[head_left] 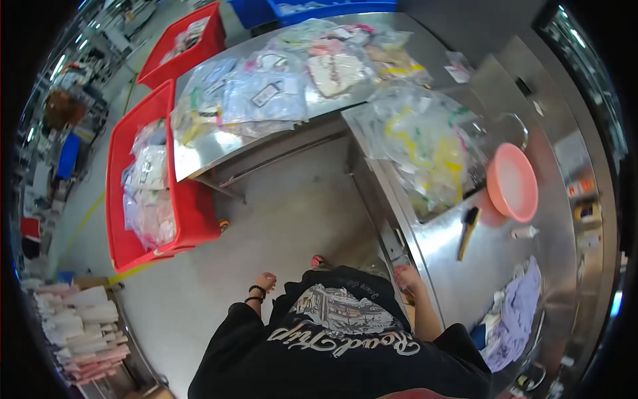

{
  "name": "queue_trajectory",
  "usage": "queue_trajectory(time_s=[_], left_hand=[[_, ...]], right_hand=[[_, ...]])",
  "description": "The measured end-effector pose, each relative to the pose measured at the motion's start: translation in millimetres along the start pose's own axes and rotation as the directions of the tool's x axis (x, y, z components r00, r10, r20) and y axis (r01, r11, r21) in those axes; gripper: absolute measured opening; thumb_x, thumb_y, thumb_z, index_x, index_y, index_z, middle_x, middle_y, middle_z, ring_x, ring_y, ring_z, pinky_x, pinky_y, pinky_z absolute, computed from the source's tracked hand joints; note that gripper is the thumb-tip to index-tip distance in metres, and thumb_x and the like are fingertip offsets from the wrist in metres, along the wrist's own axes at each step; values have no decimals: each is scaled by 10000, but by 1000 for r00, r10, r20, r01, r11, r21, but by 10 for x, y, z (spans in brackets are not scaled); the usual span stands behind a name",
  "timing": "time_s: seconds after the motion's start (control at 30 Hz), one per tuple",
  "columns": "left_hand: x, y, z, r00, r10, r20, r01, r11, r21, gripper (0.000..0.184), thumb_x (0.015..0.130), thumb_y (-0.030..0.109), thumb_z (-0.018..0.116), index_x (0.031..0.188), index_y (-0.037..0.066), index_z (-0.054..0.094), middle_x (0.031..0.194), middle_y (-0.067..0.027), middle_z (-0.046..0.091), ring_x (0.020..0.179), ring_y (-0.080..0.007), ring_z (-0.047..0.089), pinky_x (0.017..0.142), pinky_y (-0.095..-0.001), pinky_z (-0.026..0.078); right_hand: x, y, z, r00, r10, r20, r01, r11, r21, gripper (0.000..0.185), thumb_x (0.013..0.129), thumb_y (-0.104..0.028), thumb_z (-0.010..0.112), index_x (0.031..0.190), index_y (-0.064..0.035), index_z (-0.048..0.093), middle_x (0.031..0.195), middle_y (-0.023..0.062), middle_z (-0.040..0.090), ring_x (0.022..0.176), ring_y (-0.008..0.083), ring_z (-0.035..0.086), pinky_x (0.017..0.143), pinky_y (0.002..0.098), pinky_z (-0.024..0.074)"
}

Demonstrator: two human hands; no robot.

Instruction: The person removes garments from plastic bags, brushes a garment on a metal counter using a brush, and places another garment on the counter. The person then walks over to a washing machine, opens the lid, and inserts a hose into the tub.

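My left hand [266, 281], with dark beads on its wrist, hangs low over the floor beside my black T-shirt [345, 346]. Its fingers are curled in and nothing shows in them. On the other side my right hand [407, 277] is held by the front edge of the steel counter [438, 256], its fingers loosely curled, with no object visible in it. I cannot tell whether it touches the counter. Nearest to it on the counter top are a brush with a tan handle [468, 236] and a crumpled lilac cloth [515, 319].
Bagged garments [266, 93] cover the steel table [189, 159] ahead. A heap of clear plastic bags [425, 143] lies by the sink, next to a pink basin [513, 183] and a small white bottle [525, 232]. Red bins [199, 206] with bagged clothes stand left. Folded garments [86, 326] are stacked lower left.
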State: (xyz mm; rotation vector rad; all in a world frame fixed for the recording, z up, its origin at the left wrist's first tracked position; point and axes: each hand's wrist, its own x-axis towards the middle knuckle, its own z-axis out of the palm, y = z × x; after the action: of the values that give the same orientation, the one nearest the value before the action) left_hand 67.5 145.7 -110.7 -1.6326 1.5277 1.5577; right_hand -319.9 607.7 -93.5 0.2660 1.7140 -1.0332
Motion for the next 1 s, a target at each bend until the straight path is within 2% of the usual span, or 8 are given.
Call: queue_trajectory(time_s=[0.2, 0.3, 0.43, 0.5, 0.63, 0.77, 0.93, 1.0], left_hand=[[-73, 544, -131, 996, -26, -89, 14, 991, -130, 223, 837, 156, 569, 1025, 111, 680, 786, -73, 679, 593, -164, 615, 486, -273, 471], [245, 483, -72, 982, 152, -109, -152, 988, 11, 239, 805, 221, 627, 992, 108, 725, 807, -81, 708, 655, -199, 642, 586, -307, 524], [473, 526, -146, 932, 340, -127, -316, 932, 176, 270, 780, 280, 657, 953, 94, 751, 809, -70, 719, 725, -225, 662, 698, -316, 543], [349, 794, -226, 948, 266, -173, -248, 962, 114, 270, 781, 271, 656, 961, 92, 747, 809, -72, 719, 718, -222, 662, 693, -315, 543], [250, 1447, -430, 964, 64, -256, -110, 980, -167, 268, 790, 220, 640, 998, 73, 725, 796, -80, 710, 678, -202, 657, 665, -306, 539], [205, 2186, -679, 967, 7, -255, -104, 924, -367, 271, 812, 157, 595, 1039, 45, 691, 753, -77, 684, 636, -176, 646, 633, -297, 531], [446, 2839, -1178, 942, 147, -302, -237, 928, -288, 259, 826, 135, 582, 1051, 58, 686, 746, -59, 676, 636, -165, 644, 619, -282, 506], [605, 3154, -1515, 915, 215, -341, -305, 923, -236, 255, 828, 122, 584, 1055, 67, 687, 748, -51, 677, 640, -158, 639, 611, -274, 493]], right_hand=[[354, -1646, 701, 985, -148, 87, 162, 969, -186, 346, 879, -206, 607, 1199, -76, 614, 886, 87, 674, 659, 172, 624, 524, 284, 486], [866, -2425, 1106, 968, -195, 158, 235, 923, -305, 344, 872, -216, 612, 1179, -61, 626, 896, 94, 682, 684, 202, 639, 561, 313, 509], [1327, -3389, 1665, 819, -462, 340, 542, 429, -722, 330, 849, -232, 617, 1103, -23, 648, 896, 114, 690, 754, 279, 651, 676, 371, 527], [1330, -4080, 1993, 775, -456, 437, 609, 359, -707, 335, 826, -244, 619, 1046, 7, 653, 871, 142, 690, 771, 353, 637, 738, 401, 523], [1518, -5290, 2833, 308, -786, 537, 846, -32, -532, 455, 802, -250, 668, 1213, -71, 589, 1226, 138, 579, 1072, 337, 554, 903, 386, 474], [1520, -6209, 3601, -63, -878, 475, 712, -373, -595, 515, 782, -232, 679, 1270, -112, 567, 1327, 119, 524, 1119, 358, 522, 905, 441, 471], [2524, -6464, 3881, 193, -831, 522, 729, -235, -642, 451, 788, -214, 658, 1233, -150, 625, 1249, 75, 613, 1045, 335, 583, 830, 426, 501], [2705, -6695, 3781, 301, -833, 464, 799, -45, -599, 357, 789, -175, 630, 1139, -149, 692, 1040, 62, 700, 880, 331, 632, 750, 417, 515]])
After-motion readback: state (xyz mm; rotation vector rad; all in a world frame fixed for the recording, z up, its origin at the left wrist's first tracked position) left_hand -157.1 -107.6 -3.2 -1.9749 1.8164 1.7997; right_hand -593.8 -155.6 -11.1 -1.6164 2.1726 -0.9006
